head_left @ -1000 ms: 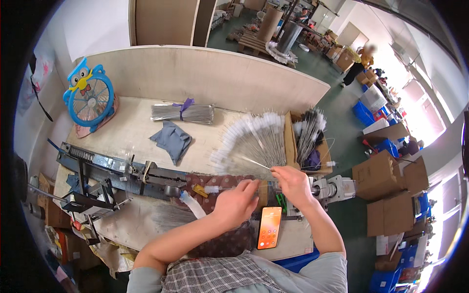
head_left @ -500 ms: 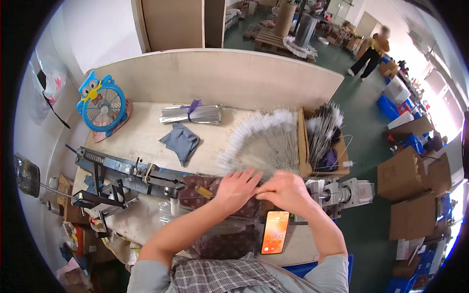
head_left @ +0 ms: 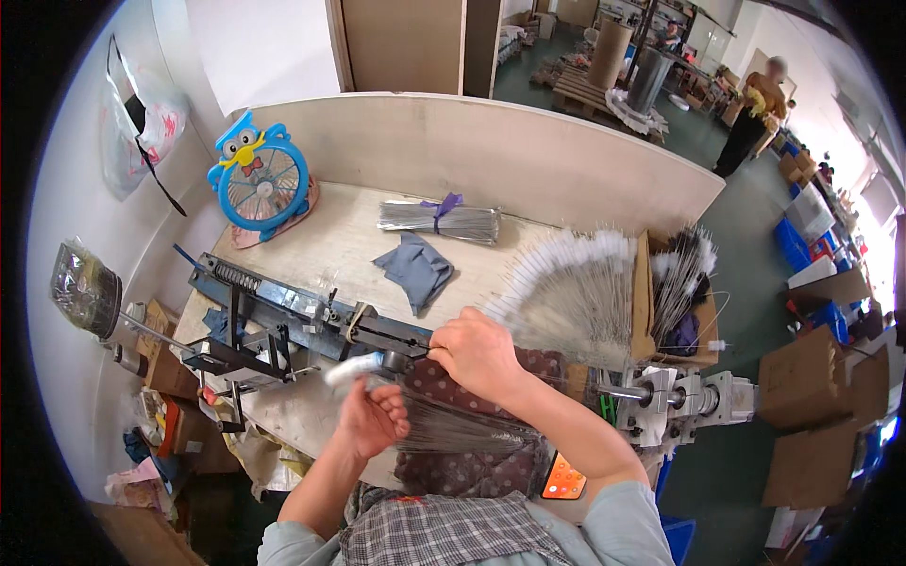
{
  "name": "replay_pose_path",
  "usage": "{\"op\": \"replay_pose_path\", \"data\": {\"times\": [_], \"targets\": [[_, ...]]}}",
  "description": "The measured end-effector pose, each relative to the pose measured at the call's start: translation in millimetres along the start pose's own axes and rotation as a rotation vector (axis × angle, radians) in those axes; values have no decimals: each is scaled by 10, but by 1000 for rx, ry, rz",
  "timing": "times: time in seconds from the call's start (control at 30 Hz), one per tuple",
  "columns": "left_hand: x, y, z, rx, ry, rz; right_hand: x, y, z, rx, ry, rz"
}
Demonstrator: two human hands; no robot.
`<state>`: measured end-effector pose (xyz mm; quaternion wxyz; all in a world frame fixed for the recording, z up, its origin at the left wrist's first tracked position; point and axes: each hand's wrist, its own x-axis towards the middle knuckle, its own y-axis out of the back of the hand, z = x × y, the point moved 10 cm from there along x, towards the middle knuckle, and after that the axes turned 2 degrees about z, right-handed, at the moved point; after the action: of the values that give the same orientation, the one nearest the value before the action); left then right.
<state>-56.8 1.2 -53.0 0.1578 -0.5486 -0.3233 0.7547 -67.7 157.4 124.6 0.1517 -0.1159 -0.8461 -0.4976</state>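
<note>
My right hand is closed in a pinch at the right end of a long dark metal bench jig; whatever lies between its fingertips is too small to make out. Just below the jig, my left hand is palm up with loosely curled fingers. Its thumb is close beside a white lever handle, which is smeared by motion; whether they touch I cannot tell. Thin metal wires lie in a bundle on a brown dotted cloth in front of me. White-tipped wire pieces fan out beyond my right hand.
A cardboard box of wire pieces stands right, behind a metal clamping machine. Further back are a grey cloth, a tied wire bundle and a blue fan. A phone lies by my right forearm. A person stands far right.
My hands have come apart and moved left from the middle. The right is now at the jig's end, the left by the lever handle, which has swung. The whole view has shifted right.
</note>
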Motion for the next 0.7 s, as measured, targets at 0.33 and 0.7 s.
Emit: {"op": "replay_pose_path", "data": {"times": [0.33, 0.7], "targets": [[-124, -725, 336, 1693, -650, 271, 47, -87, 17, -126, -70, -123], [89, -751, -3, 738, -601, -137, -432, 566, -121, -10, 106, 201]]}}
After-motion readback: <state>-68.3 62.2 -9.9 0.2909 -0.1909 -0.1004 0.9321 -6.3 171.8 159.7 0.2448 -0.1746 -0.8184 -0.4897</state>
